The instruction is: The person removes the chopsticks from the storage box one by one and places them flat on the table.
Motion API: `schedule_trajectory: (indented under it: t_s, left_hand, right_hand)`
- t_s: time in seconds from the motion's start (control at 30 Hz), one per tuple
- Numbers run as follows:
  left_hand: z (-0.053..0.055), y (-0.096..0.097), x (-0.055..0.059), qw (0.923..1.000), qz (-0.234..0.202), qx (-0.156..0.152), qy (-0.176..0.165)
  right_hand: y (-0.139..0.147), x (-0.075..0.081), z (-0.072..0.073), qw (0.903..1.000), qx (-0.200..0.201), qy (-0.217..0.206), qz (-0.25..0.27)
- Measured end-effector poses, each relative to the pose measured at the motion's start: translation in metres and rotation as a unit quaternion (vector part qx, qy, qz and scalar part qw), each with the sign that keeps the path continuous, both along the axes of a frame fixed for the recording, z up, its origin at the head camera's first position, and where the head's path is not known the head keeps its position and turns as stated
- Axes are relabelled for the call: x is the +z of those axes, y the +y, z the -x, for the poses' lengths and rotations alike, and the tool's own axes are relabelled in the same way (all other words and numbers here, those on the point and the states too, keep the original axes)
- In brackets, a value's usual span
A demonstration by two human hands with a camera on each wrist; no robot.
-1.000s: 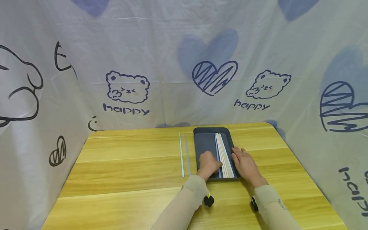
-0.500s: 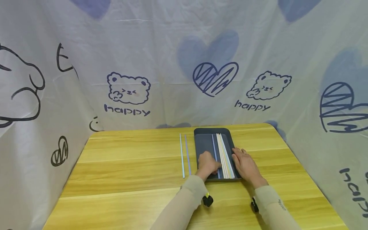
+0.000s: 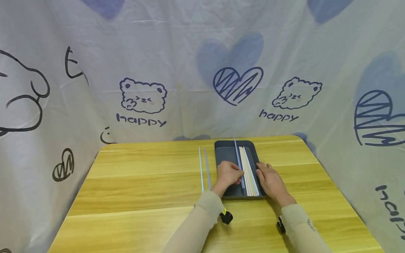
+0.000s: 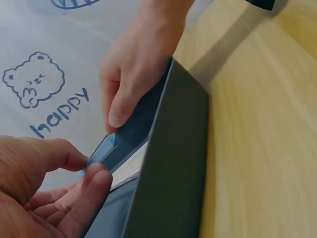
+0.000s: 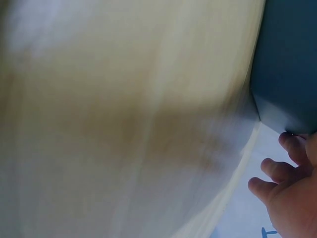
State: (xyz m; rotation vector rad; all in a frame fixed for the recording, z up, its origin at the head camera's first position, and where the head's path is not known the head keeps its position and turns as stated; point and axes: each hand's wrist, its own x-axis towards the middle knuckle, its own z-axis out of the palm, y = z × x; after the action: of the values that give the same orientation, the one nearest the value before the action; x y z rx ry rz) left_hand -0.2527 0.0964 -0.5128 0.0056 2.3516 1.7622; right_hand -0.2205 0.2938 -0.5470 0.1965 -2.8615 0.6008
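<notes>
- Here's the left hand [image 3: 228, 173], on the nine o'clock side inside the tray, thumb and fingers narrow, pinching one blue straw [image 3: 237, 151].
- That straw points almost to twelve o'clock; in the head view its far end overlaps and passes the far rim.
- Over at three to four o'clock, the right hand [image 3: 272, 181] rests against the side of the dark tray [image 3: 224, 153], fingers loose and fairly straight.
- In the tray, just to the three o'clock side of the pinched straw, lies a bundle of pale straws [image 3: 249, 172], white, yellow and light blue, slanting from twelve towards five.
- Out at nine o'clock, on the wood-grain bench [image 3: 142, 182], a light blue straw [image 3: 200, 168] and a purple straw [image 3: 207, 168] lie side by side, apart.
- Behind at twelve: a white sheet [image 3: 183, 70] printed with hearts, bears and "happy".
</notes>
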Motion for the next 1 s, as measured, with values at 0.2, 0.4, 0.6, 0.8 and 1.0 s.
schedule_trajectory:
  t_s: [0.2, 0.4, 0.6, 0.8, 1.0]
  left_hand:
    - [0.002, -0.009, 0.005, 0.9992, -0.032, 0.005, -0.021]
    - [0.005, -0.021, 0.012, 0.9983, -0.059, 0.004, 0.000]
    - [0.006, -0.035, 0.018, 0.9954, -0.095, -0.005, -0.009]
    - [0.009, -0.048, 0.016, 0.9932, -0.115, -0.004, -0.015]
    - [0.011, -0.064, 0.015, 0.9919, -0.123, 0.008, -0.029]
  right_hand:
    - [0.000, 0.002, -0.001, 1.0000, 0.001, 0.002, 0.002]
    - [0.000, 0.002, 0.000, 1.0000, 0.001, -0.008, -0.003]
    - [0.000, 0.003, 0.000, 0.9998, -0.001, -0.016, -0.006]
    - [0.002, 0.002, 0.001, 1.0000, 0.002, -0.009, -0.003]
    - [0.002, 0.001, 0.001, 0.9999, 0.009, 0.002, -0.004]
